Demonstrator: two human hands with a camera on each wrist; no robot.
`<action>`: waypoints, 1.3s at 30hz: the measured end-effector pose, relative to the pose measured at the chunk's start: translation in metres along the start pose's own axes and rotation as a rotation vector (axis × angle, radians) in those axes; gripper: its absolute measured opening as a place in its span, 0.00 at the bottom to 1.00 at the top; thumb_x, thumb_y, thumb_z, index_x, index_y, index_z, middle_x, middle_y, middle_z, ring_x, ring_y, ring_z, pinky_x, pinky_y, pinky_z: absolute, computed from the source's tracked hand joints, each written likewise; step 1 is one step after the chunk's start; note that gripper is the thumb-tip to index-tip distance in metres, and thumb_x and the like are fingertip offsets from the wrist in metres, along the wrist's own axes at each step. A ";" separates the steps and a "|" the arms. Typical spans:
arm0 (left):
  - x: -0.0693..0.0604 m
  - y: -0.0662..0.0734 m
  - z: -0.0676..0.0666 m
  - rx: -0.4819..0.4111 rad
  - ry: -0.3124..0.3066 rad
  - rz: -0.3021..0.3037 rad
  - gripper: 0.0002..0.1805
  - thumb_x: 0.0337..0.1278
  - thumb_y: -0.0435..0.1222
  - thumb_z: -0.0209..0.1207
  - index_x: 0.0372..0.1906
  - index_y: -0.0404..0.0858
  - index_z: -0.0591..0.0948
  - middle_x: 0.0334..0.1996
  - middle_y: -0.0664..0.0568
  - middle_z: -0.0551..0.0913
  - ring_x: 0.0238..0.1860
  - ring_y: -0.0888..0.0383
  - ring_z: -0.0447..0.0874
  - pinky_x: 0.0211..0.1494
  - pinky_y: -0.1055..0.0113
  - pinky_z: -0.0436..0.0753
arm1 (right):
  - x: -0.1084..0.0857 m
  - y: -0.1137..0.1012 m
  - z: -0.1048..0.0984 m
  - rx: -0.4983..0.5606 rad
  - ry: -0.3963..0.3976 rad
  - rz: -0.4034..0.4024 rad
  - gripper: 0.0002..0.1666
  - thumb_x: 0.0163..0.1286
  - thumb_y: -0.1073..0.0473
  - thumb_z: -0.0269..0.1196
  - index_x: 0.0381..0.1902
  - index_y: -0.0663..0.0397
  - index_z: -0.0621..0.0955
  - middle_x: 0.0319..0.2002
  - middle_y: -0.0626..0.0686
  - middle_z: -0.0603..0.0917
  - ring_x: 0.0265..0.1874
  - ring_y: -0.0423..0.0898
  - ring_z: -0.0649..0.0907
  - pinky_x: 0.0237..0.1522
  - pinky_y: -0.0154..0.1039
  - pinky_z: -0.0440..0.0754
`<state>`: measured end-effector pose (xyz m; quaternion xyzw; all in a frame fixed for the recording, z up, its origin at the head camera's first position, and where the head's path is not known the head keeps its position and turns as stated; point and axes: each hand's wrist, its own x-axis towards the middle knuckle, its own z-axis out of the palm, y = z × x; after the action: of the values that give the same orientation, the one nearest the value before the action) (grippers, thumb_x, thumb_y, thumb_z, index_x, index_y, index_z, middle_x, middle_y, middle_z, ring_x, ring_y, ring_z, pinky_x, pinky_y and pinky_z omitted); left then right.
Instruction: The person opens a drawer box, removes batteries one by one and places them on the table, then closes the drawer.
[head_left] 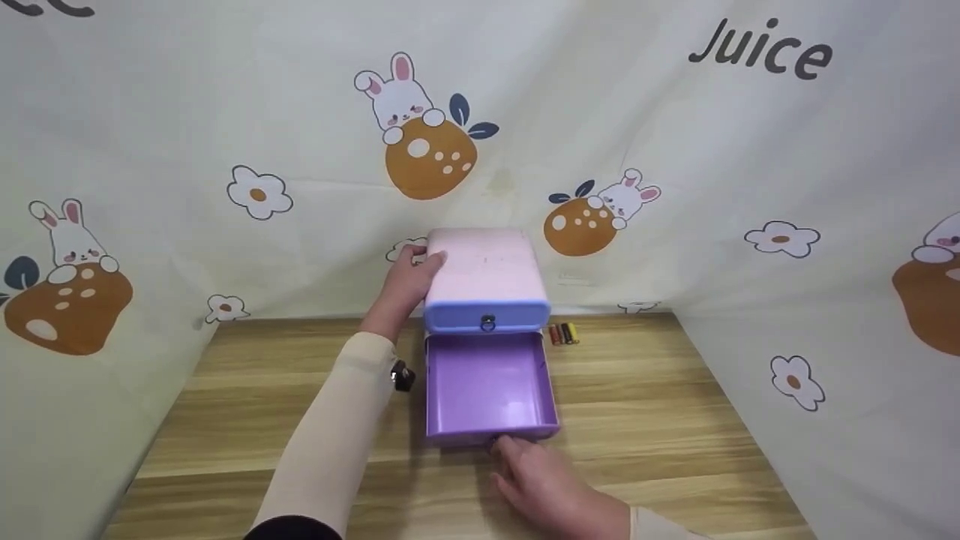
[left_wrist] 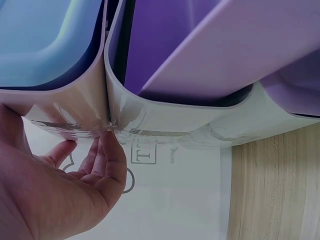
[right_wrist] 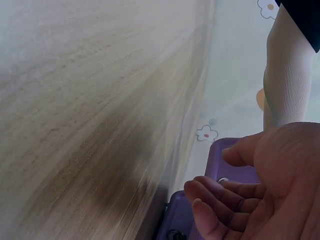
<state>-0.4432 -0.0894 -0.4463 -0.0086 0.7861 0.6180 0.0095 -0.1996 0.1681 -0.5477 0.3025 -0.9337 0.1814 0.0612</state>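
Note:
A small stacked drawer cabinet (head_left: 487, 262) with a pale pink top stands in the middle of the table. Its blue top drawer (head_left: 450, 316) is closed. Below it, a purple drawer (head_left: 484, 382) is pulled far out, its visible inside holding nothing. My left hand (head_left: 412, 281) rests on the cabinet's left side, thumb over the top edge; in the left wrist view its bent fingertips touch the side wall. At the purple drawer's front, my right hand (head_left: 544, 480) hooks its fingers at the small ring pull (right_wrist: 223, 179), thumb apart. Another purple drawer front (right_wrist: 175, 212) shows in the right wrist view.
Several small batteries (head_left: 565, 334) lie side by side just right of the cabinet. A wood-grain table (head_left: 645, 420) carries everything. Behind and at both sides hangs a cloth (head_left: 322, 90) printed with rabbits and flowers.

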 end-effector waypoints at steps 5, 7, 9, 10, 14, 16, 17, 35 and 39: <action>-0.001 -0.001 0.000 -0.018 -0.002 0.018 0.39 0.80 0.59 0.59 0.79 0.39 0.67 0.73 0.37 0.75 0.71 0.43 0.76 0.74 0.46 0.75 | 0.005 0.003 0.004 -0.004 0.097 -0.029 0.10 0.69 0.64 0.73 0.43 0.47 0.83 0.32 0.42 0.85 0.31 0.38 0.83 0.33 0.37 0.84; 0.000 -0.001 0.000 -0.015 -0.004 0.020 0.39 0.80 0.59 0.59 0.79 0.38 0.67 0.73 0.36 0.75 0.70 0.43 0.76 0.74 0.46 0.75 | 0.006 0.005 0.006 -0.010 0.126 -0.044 0.10 0.70 0.65 0.73 0.40 0.46 0.83 0.32 0.42 0.86 0.31 0.38 0.84 0.33 0.37 0.84; 0.000 -0.002 0.000 -0.011 -0.007 0.016 0.39 0.80 0.59 0.59 0.80 0.39 0.67 0.74 0.36 0.74 0.71 0.43 0.76 0.74 0.46 0.75 | 0.006 0.006 0.008 -0.023 0.153 -0.063 0.10 0.69 0.65 0.73 0.38 0.45 0.83 0.31 0.41 0.85 0.29 0.37 0.83 0.31 0.35 0.82; 0.000 -0.002 0.000 -0.010 -0.008 0.013 0.39 0.80 0.60 0.59 0.80 0.39 0.67 0.74 0.36 0.74 0.71 0.43 0.76 0.74 0.46 0.75 | 0.006 0.007 0.009 -0.032 0.166 -0.076 0.11 0.67 0.66 0.73 0.38 0.45 0.82 0.30 0.41 0.85 0.27 0.36 0.82 0.29 0.33 0.81; 0.001 -0.002 0.000 -0.006 -0.003 0.014 0.40 0.80 0.60 0.59 0.80 0.38 0.67 0.74 0.36 0.74 0.72 0.42 0.75 0.75 0.45 0.74 | 0.006 0.010 0.013 -0.051 0.210 -0.111 0.10 0.64 0.66 0.73 0.36 0.46 0.83 0.28 0.41 0.84 0.25 0.35 0.79 0.26 0.30 0.78; 0.001 -0.002 0.000 -0.006 -0.003 0.016 0.40 0.80 0.60 0.59 0.80 0.38 0.67 0.75 0.36 0.73 0.72 0.42 0.75 0.75 0.45 0.74 | 0.006 0.010 0.014 -0.048 0.217 -0.114 0.09 0.64 0.65 0.72 0.37 0.46 0.84 0.28 0.41 0.85 0.25 0.35 0.80 0.27 0.30 0.79; 0.001 -0.002 0.000 -0.006 -0.005 0.015 0.40 0.80 0.60 0.59 0.80 0.38 0.67 0.75 0.36 0.73 0.72 0.42 0.75 0.75 0.45 0.74 | 0.006 0.010 0.014 -0.044 0.216 -0.111 0.08 0.65 0.65 0.72 0.37 0.47 0.85 0.29 0.42 0.86 0.26 0.35 0.81 0.27 0.31 0.80; 0.001 -0.001 0.000 -0.001 -0.007 -0.005 0.41 0.80 0.60 0.59 0.81 0.38 0.66 0.76 0.36 0.72 0.72 0.43 0.76 0.74 0.47 0.76 | 0.006 0.007 0.009 0.002 0.221 -0.113 0.06 0.67 0.65 0.72 0.40 0.49 0.89 0.34 0.44 0.90 0.31 0.37 0.86 0.34 0.32 0.84; 0.000 -0.001 0.000 0.001 -0.012 -0.010 0.40 0.80 0.60 0.59 0.81 0.39 0.66 0.76 0.37 0.72 0.72 0.43 0.75 0.75 0.46 0.75 | 0.005 0.007 0.008 0.018 0.207 -0.111 0.06 0.67 0.64 0.72 0.40 0.49 0.88 0.33 0.44 0.90 0.31 0.36 0.85 0.33 0.30 0.83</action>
<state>-0.4432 -0.0892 -0.4473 -0.0089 0.7862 0.6176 0.0171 -0.2078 0.1677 -0.5560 0.3339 -0.9026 0.2164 0.1643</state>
